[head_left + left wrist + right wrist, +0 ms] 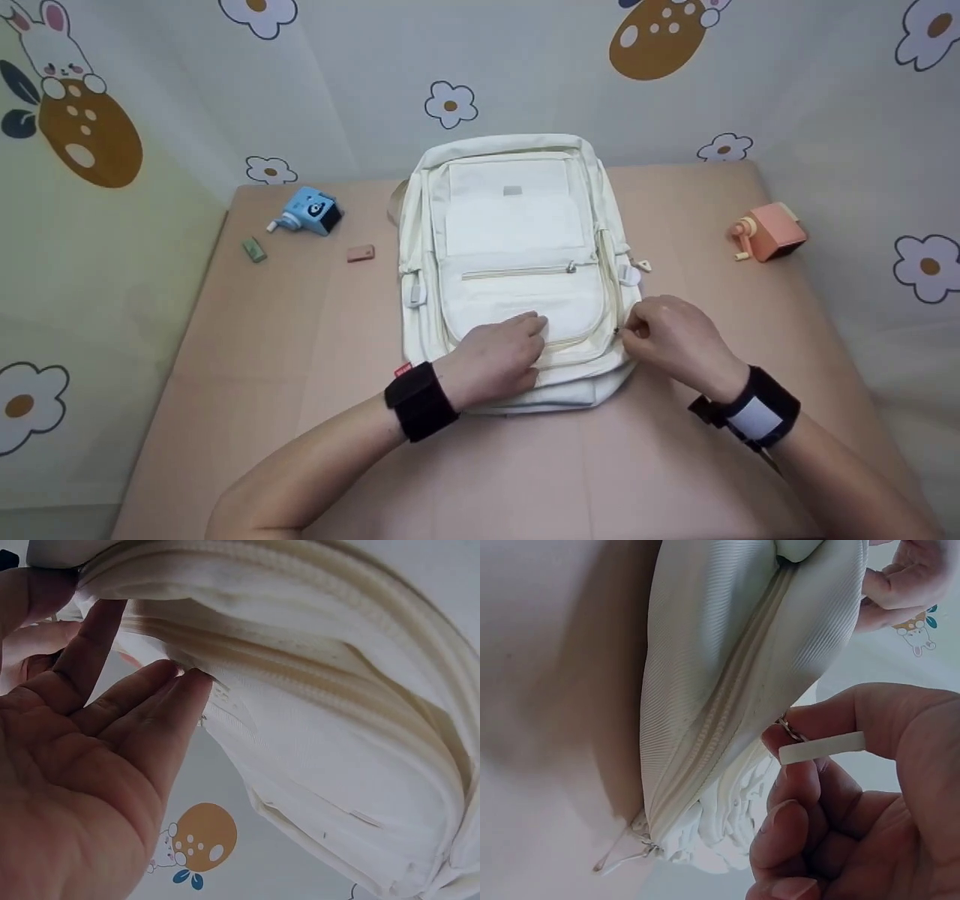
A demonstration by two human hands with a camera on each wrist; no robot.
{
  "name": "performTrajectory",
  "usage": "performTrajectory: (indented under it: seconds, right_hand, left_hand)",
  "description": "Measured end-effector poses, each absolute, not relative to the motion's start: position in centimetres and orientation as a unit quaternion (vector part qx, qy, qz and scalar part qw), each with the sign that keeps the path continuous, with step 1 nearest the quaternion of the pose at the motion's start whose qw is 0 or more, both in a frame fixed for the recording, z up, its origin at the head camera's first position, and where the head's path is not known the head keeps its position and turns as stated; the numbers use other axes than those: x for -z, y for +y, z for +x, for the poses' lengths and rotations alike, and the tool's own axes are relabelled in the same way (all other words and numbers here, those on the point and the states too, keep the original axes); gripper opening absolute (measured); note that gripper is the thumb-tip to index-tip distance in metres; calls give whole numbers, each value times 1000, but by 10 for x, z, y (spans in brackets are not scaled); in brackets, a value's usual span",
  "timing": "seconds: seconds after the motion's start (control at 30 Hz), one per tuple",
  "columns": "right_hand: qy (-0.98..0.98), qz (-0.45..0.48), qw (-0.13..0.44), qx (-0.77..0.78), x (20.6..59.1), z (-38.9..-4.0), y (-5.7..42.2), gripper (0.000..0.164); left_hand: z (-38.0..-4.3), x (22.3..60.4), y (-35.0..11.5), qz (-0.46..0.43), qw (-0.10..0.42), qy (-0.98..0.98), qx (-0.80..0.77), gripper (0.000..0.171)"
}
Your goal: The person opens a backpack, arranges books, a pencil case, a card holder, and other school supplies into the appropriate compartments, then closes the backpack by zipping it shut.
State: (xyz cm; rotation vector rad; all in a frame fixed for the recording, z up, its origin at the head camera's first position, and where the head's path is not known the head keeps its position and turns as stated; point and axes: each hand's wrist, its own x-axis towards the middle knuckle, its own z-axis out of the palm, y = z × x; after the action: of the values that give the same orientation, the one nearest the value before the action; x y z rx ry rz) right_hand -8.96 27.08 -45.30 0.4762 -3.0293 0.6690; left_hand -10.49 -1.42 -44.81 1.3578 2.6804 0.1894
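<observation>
A cream backpack lies on the table with its front up. My right hand is at its lower right side. Its thumb and finger pinch a zipper pull, a flat cream tab on a metal ring. My left hand lies across the lower front of the bag. Its fingers reach out fairly straight against the fabric, and the palm faces the left wrist camera. A gap between zipper tracks shows beside these fingers. The right wrist view shows another long zipper track along the bag's side.
Left of the bag sit a blue crank pencil sharpener, a small green block and a small pink block. A coral crank sharpener stands at the right. Patterned cloth hangs around the table.
</observation>
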Motion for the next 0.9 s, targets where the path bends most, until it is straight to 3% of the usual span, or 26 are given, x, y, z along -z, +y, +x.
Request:
performTrajectory:
  seconds: [0.33,0.9]
  right_hand:
    - [-968,144,16,-206,456,-89,273,11]
    - [-947,164,-31,-274,446,-84,260,17]
  left_hand:
    - [-102,456,-38,449,14,890,-82,9]
    - [-106,462,-38,442,-3,887,-135,7]
